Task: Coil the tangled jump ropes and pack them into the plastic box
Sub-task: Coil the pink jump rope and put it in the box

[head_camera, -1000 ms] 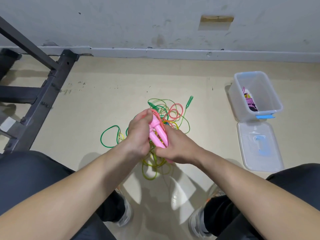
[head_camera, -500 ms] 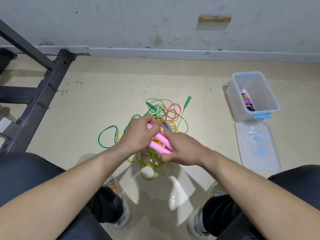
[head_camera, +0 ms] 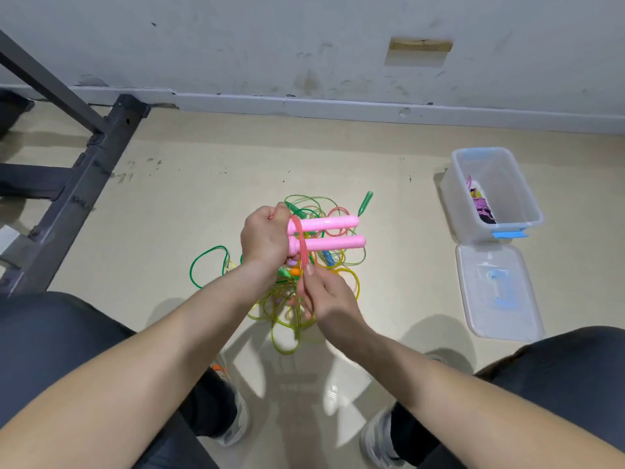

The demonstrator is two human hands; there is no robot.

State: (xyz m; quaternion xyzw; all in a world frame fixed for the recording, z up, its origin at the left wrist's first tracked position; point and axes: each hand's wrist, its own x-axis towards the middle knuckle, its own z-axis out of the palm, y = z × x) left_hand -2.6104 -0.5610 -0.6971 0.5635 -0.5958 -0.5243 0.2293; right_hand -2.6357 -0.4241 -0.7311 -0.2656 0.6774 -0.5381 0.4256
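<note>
My left hand (head_camera: 265, 236) grips the ends of two pink jump-rope handles (head_camera: 333, 233), which lie side by side and point right. The pink cord (head_camera: 302, 252) runs down from those handles into my right hand (head_camera: 326, 294), which pinches it just below. Under both hands a tangle of green, yellow and red ropes (head_camera: 291, 309) lies on the floor, with a green handle (head_camera: 365, 202) sticking out at the far side. The clear plastic box (head_camera: 522, 206) stands open at the right with a coiled purple rope (head_camera: 482, 206) inside.
The box's clear lid (head_camera: 497, 292) with a blue latch lies flat on the floor in front of the box. A dark metal frame (head_camera: 77, 194) stands at the left against the wall. My knees and shoes (head_camera: 375, 438) fill the bottom of the view.
The pink handles have turned from slanting to level, pointing right. My right hand let go of them and dropped lower, now pinching the pink cord.
</note>
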